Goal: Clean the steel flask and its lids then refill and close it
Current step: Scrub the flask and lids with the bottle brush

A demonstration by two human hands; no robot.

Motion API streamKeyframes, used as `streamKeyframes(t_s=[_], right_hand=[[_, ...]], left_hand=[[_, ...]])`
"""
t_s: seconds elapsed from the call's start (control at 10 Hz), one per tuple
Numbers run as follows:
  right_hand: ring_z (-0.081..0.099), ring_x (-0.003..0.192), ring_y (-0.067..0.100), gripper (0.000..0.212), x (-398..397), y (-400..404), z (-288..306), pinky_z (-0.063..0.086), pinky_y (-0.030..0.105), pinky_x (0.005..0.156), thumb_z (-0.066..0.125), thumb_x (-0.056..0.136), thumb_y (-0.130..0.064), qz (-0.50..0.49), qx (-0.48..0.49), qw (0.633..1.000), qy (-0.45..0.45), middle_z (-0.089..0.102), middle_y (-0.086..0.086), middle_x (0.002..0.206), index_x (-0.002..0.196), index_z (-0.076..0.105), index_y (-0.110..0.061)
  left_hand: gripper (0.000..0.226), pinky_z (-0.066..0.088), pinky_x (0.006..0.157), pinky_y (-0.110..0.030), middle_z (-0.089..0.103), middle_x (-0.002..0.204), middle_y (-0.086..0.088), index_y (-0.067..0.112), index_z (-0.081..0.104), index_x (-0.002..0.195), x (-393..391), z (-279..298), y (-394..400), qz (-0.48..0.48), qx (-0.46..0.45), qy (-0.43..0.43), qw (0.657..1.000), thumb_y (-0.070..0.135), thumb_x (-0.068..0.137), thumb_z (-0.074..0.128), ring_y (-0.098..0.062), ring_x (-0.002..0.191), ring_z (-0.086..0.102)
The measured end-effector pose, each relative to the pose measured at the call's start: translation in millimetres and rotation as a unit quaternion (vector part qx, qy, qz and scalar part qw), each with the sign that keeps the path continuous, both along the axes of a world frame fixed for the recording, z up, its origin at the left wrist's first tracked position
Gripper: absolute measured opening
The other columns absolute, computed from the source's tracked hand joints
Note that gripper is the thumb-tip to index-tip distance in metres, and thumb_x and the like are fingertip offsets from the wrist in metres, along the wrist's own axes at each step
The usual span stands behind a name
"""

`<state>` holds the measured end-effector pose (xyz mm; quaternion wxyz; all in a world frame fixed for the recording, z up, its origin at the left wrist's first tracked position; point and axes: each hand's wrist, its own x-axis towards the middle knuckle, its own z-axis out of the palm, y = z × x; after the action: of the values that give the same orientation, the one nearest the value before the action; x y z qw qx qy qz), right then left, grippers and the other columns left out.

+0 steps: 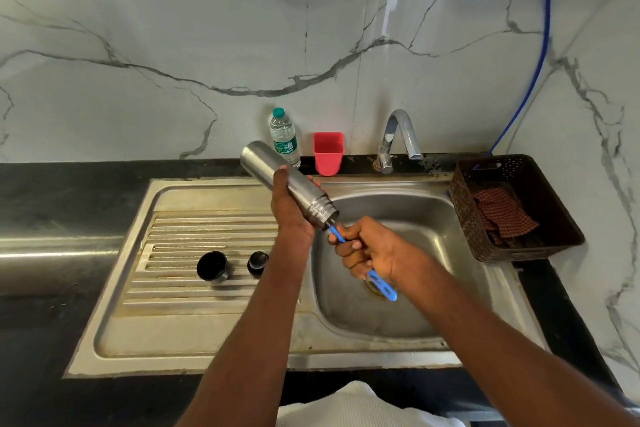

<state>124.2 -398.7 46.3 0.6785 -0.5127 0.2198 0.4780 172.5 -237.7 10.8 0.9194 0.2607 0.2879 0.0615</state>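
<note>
From the head view, your left hand (290, 208) grips the flask (287, 180) around its middle and holds it above the sink (398, 288). The long axis of the flask is tilted: the closed bottom points up and away from you to the left, and the open threaded mouth points down toward your right hand (367, 248). Your right hand is just below and right of the mouth, closed around the blue handle of the brush (381, 284). The handle continues the line of the flask, and its front end goes into the mouth; the bristles are hidden inside. So I judge that the next stroke must run along this same axis, in and out, with the right hand moving and the left hand holding steady.

I count one flask, one brush and two lids (212, 267), both lying on the drainboard to the left of your left forearm, well apart from the flask. Behind your hands stand one plastic bottle (284, 137), one red cup (328, 152) and one tap (398, 139); one basket (540, 184) is at the far right.
</note>
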Motion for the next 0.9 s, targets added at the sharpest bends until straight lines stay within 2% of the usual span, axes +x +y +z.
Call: streamKeyframes(t_s=[0.1,0.2,0.3,0.4,0.5,0.6,0.7,0.8,0.9], right_hand=[[0.037,0.04,0.006,0.032,-15.6,8.9,-3.3,0.031,0.023,0.044,0.053,0.105,-0.037,0.008,-0.172,0.953,-0.25,0.049,-0.005,0.058,0.091,0.069,-0.013],[0.065,0.084,0.018,0.021,-39.1,-0.6,4.5,0.047,0.035,0.07,0.056,0.104,-0.037,0.151,-0.484,0.684,-0.524,0.069,-0.006,0.096,0.11,0.07,-0.023],[0.065,0.096,0.028,0.02,-53.1,6.9,9.6,0.043,0.037,0.069,0.05,0.103,-0.028,0.176,-0.59,0.575,-0.539,0.07,-0.004,0.105,0.114,0.067,-0.029],[0.051,0.05,0.019,0.027,-26.0,6.0,3.1,0.043,0.032,0.049,0.049,0.1,-0.03,0.011,-0.344,0.891,-0.294,0.055,-0.001,0.059,0.085,0.068,-0.02],[0.021,0.034,0.006,0.028,-17.2,-7.5,-0.2,0.02,0.017,0.03,0.042,0.102,-0.025,-0.059,-0.006,0.998,0.025,0.026,-0.008,0.051,0.08,0.056,-0.017],[0.04,0.041,0.007,0.034,-32.4,-9.3,1.0,0.031,0.021,0.041,0.059,0.1,-0.05,0.003,-0.159,0.971,-0.179,0.048,-0.006,0.059,0.083,0.066,-0.021],[0.065,0.085,0.017,0.014,-56.5,-7.2,6.8,0.04,0.033,0.065,0.057,0.102,-0.042,0.167,-0.515,0.673,-0.503,0.068,-0.01,0.096,0.109,0.064,-0.031],[0.067,0.092,0.028,0.023,-56.7,-2.6,11.6,0.044,0.036,0.068,0.051,0.101,-0.024,0.196,-0.58,0.599,-0.517,0.071,-0.005,0.103,0.117,0.065,-0.032],[0.042,0.04,0.014,0.024,-30.0,-11.8,8.2,0.029,0.022,0.04,0.043,0.098,-0.018,0.001,-0.202,0.969,-0.143,0.049,-0.004,0.056,0.091,0.066,-0.019]], left_hand=[[0.057,0.06,0.066,-0.037,0.072,0.083,-0.014,0.001,0.061,0.119,6.4,6.7,4.7,0.017,0.04,0.006,0.999,0.04,0.082,0.081,-0.028,0.07,0.071],[0.045,0.061,0.066,-0.038,0.074,0.079,-0.013,0.004,0.063,0.113,10.2,10.3,15.4,0.082,0.039,0.028,0.996,0.037,0.087,0.079,-0.027,0.067,0.072],[0.045,0.06,0.065,-0.038,0.072,0.08,-0.014,0.003,0.065,0.111,8.2,7.2,4.2,0.085,0.027,0.036,0.995,0.037,0.086,0.081,-0.027,0.065,0.071],[0.045,0.059,0.064,-0.036,0.069,0.082,-0.014,0.005,0.063,0.112,1.3,-1.0,-2.4,0.029,0.027,0.015,0.999,0.039,0.086,0.079,-0.027,0.067,0.069],[0.062,0.06,0.066,-0.034,0.067,0.087,-0.011,0.005,0.058,0.122,-4.6,-6.1,4.6,-0.046,-0.003,-0.046,0.998,0.046,0.081,0.08,-0.025,0.072,0.068],[0.069,0.06,0.066,-0.035,0.067,0.087,-0.011,0.006,0.056,0.125,-7.0,-6.0,9.0,-0.029,0.006,-0.054,0.998,0.048,0.077,0.081,-0.026,0.073,0.068],[0.056,0.059,0.061,-0.035,0.067,0.08,-0.012,0.005,0.06,0.119,-9.6,-0.6,3.0,0.045,0.0,0.002,0.999,0.044,0.083,0.08,-0.025,0.065,0.069],[0.05,0.058,0.06,-0.035,0.067,0.078,-0.013,0.005,0.062,0.115,-11.8,-2.0,-4.8,0.069,-0.009,0.029,0.997,0.041,0.085,0.079,-0.025,0.062,0.069],[0.063,0.059,0.065,-0.036,0.068,0.083,-0.013,0.006,0.06,0.122,-14.0,-7.2,-3.0,0.013,-0.01,-0.002,1.0,0.046,0.079,0.081,-0.026,0.069,0.069]])
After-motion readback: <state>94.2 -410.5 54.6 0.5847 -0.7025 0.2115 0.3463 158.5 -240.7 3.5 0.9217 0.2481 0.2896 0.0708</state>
